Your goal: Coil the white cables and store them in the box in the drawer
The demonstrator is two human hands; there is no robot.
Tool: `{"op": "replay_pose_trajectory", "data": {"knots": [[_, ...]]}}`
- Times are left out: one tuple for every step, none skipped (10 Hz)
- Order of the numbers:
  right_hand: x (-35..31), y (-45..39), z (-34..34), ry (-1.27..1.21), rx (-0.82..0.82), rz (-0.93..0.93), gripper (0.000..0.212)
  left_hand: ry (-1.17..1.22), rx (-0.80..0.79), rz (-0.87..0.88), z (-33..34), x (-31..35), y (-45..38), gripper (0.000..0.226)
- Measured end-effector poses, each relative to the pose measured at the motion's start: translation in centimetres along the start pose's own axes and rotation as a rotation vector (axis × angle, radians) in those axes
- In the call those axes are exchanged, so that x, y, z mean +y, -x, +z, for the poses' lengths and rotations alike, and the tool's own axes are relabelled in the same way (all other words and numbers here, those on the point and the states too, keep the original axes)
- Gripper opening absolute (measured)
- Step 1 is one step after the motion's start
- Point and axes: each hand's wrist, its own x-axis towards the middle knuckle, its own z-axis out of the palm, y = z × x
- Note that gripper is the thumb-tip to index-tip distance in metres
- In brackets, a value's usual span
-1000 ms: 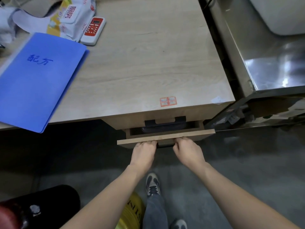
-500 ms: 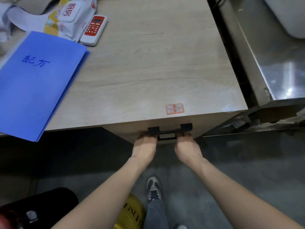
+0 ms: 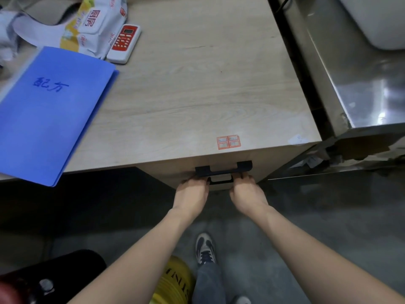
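My left hand (image 3: 191,194) and right hand (image 3: 246,193) press the shut drawer (image 3: 223,172) front below the counter (image 3: 197,95) edge; whether my fingers (image 3: 242,177) curl or spread, I cannot tell.

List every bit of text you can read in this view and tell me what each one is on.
"配方": handwritten on the blue folder.
"厨员", as best I can read it: red characters on the snack bag; its smaller print is blurred.
"SIN": black letters on the yellow object by the floor, cut off.
Red-and-white keypad device: button and screen markings too small to read.
Red sticker on the desk edge: print too blurred to read.
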Motion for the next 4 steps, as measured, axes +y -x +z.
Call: {"op": "replay_pose_trajectory", "data": {"knots": [[0.0,1.0,-0.8,-0.044,-0.014,0.022,0.052,0.059,0.005,-0.002,-1.1,0.1,1.1,0.030],[-0.4,3.1,-1.7,-0.073,0.003,0.027,0.048,0.064,0.000,-0.005,-2.8,0.3,2.9,0.032],[-0.7,5.0,-2.6,-0.067,0.017,0.002,0.047,0.080,0.049,-0.005,-4.4,0.7,4.2,0.033],[-0.9,7.0,-4.2,-0.036,0.041,-0.022,0.047,0.101,0.047,-0.020,-6.2,1.3,5.7,0.034]]}}
